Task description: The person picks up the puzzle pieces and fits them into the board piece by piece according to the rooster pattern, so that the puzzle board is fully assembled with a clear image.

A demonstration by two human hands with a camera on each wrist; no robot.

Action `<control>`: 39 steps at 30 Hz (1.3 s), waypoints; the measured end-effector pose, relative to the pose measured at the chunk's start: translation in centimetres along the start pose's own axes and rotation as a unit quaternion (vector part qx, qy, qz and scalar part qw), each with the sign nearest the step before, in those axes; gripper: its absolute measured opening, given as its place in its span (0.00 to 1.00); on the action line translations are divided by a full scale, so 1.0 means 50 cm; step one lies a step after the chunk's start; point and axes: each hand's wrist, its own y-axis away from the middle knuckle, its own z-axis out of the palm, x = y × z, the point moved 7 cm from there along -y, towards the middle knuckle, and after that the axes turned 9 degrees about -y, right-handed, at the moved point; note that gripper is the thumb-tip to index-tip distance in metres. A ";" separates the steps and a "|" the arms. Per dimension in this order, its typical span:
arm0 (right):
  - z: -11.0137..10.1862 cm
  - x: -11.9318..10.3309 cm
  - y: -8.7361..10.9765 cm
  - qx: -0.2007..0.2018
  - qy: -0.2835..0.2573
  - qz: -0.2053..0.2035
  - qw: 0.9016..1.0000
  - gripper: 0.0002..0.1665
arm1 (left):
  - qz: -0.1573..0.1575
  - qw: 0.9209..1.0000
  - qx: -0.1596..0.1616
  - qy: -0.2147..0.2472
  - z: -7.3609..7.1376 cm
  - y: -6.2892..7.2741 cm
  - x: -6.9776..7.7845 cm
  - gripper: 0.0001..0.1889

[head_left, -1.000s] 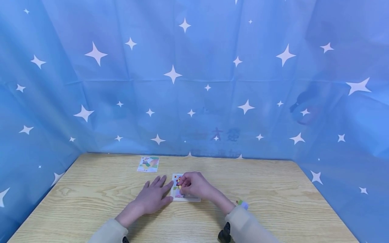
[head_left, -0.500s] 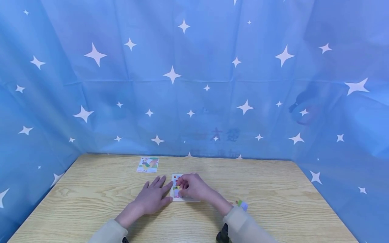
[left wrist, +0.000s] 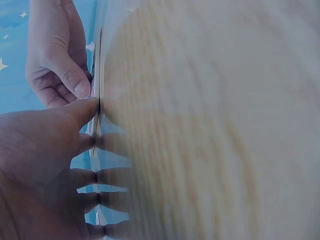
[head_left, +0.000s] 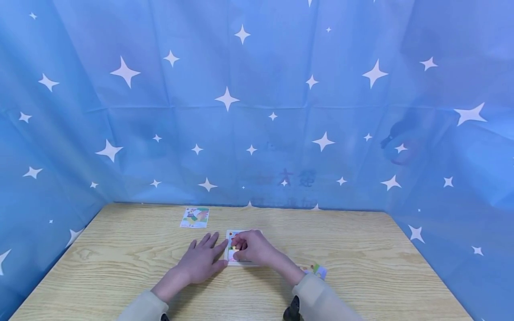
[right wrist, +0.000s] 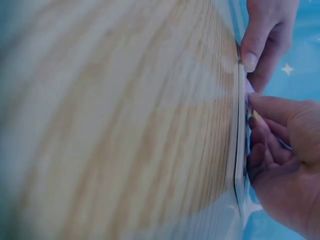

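A small white-rimmed puzzle board (head_left: 242, 264) with a colourful picture lies flat near the table's middle. My left hand (head_left: 202, 263) lies palm down with spread fingers, thumb and index finger at the board's left edge. Over the board's picture, my right hand (head_left: 254, 248) bends its fingers and pinches a small puzzle piece (head_left: 234, 248), of which only a yellowish bit shows. Most of that piece and the board's right part are hidden beneath the hand. In the right wrist view, the right thumb and fingertips meet right at the board's surface (right wrist: 241, 160).
Several loose puzzle pieces (head_left: 319, 270) lie beside the right wrist, partly covered by the sleeve. A square picture card (head_left: 194, 217) with an animal drawing lies farther back on the left. Behind the wooden table (head_left: 361, 249) hangs a blue star-patterned curtain (head_left: 281, 133).
My right hand has shifted slightly left over the board, its fingertips staying low on the picture. More of the loose pieces shows beside the right wrist. My left hand has stayed in place.
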 end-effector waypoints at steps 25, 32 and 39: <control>-0.003 0.001 0.000 0.004 0.048 -0.015 0.999 0.08 | 0.005 1.000 0.002 -0.005 -0.002 0.003 0.003 0.32; -0.004 0.004 0.000 0.003 0.052 -0.019 0.998 0.08 | 0.006 1.000 0.002 -0.004 0.001 0.003 0.002 0.32; -0.005 0.003 0.004 -0.002 0.052 -0.031 0.998 0.09 | 0.006 1.000 0.002 0.001 0.009 -0.001 -0.003 0.32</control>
